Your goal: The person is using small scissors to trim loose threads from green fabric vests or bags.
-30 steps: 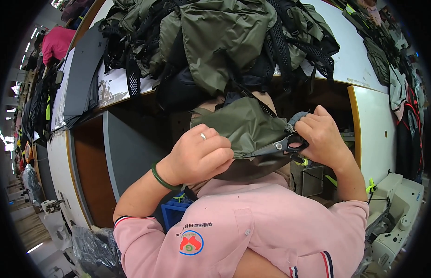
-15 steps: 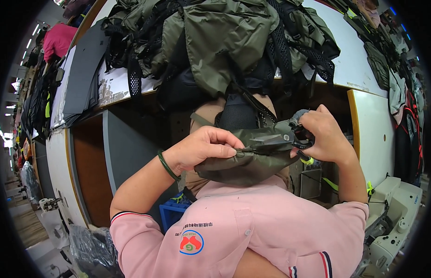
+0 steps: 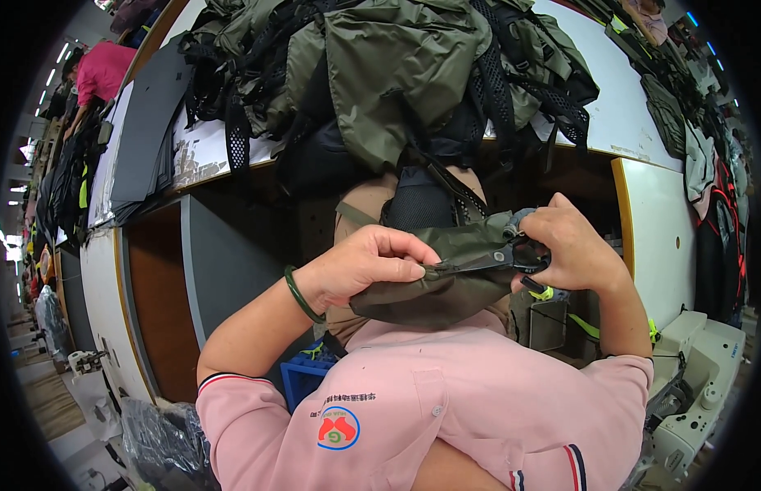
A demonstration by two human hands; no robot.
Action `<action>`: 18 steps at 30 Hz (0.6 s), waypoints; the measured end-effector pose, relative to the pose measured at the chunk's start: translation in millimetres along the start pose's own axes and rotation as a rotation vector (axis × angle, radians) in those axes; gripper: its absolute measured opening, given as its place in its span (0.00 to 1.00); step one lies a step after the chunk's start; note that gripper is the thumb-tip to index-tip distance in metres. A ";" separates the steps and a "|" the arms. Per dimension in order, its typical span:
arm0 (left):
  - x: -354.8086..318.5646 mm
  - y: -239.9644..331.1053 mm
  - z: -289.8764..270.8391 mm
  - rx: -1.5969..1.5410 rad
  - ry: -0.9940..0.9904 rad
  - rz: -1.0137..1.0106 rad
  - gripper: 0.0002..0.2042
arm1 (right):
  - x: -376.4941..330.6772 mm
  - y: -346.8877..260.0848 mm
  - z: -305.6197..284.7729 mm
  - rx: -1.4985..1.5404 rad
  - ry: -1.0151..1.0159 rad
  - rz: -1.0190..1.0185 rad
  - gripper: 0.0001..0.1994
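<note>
Across my lap lies an olive-green backpack (image 3: 433,303), its fabric bunched up in front of me. My left hand (image 3: 365,266) pinches a fold or seam of it between thumb and fingers. My right hand (image 3: 578,245) grips the black handles of a pair of scissors (image 3: 487,261), whose blades point left toward my left fingertips. The blades look closed together, with their tips at the fabric beside the pinch. What the tips touch is too small to make out. A dark mesh panel (image 3: 421,203) hangs just beyond the fabric, between my knees.
Several olive backpacks with black mesh straps (image 3: 405,74) are heaped on the white table (image 3: 626,106) ahead. Dark flat sheets (image 3: 147,123) lie at its left. A blue crate (image 3: 303,378) stands by my left side, a sewing machine (image 3: 699,393) at my right. A person in pink (image 3: 102,69) works far left.
The scissor blades have come together from a spread position. My left hand has shifted slightly to the right along the fabric.
</note>
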State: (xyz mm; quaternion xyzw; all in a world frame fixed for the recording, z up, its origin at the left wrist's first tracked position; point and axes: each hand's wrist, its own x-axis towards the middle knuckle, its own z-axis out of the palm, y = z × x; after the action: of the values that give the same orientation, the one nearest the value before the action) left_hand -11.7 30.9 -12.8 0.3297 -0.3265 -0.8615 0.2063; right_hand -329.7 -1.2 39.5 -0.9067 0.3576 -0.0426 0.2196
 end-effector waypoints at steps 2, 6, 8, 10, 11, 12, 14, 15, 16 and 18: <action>0.0 -0.9 0.4 0.000 0.001 0.003 0.11 | 0.8 -0.3 -0.6 0.015 -0.023 0.006 0.27; 0.2 0.1 2.5 0.000 0.002 0.000 0.11 | 1.0 -1.4 -1.4 0.041 -0.056 0.027 0.26; 0.8 -0.8 2.0 0.003 0.000 0.001 0.11 | 0.9 -0.4 -0.6 0.003 -0.039 0.018 0.26; 1.6 -2.0 1.3 0.007 -0.002 0.003 0.12 | 0.1 1.3 0.7 -0.035 -0.023 0.008 0.25; 2.0 -2.6 0.9 -0.001 0.004 0.002 0.12 | -0.8 2.5 1.3 -0.052 -0.018 0.008 0.24; 2.3 -3.1 0.7 -0.008 0.011 0.001 0.12 | -1.3 3.1 1.7 -0.070 -0.014 0.007 0.24; 2.3 -3.2 1.3 -0.020 0.009 -0.002 0.11 | -1.2 1.2 -0.6 -0.088 0.019 -0.008 0.23; 2.5 -3.3 1.6 -0.031 0.007 -0.005 0.11 | -1.2 0.5 -1.5 -0.107 0.054 -0.023 0.23; 2.8 -3.7 1.5 -0.031 0.007 -0.004 0.11 | -1.1 1.0 -1.4 -0.107 0.054 -0.023 0.23; 3.7 -4.9 1.3 -0.150 0.021 -0.029 0.11 | -1.2 2.2 -1.3 -0.276 0.268 -0.001 0.23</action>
State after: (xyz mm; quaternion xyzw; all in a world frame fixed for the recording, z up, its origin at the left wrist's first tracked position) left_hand -15.9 32.8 -17.0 0.3272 -0.2542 -0.8828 0.2214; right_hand -332.2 -2.3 39.8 -0.9145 0.3857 -0.1136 0.0437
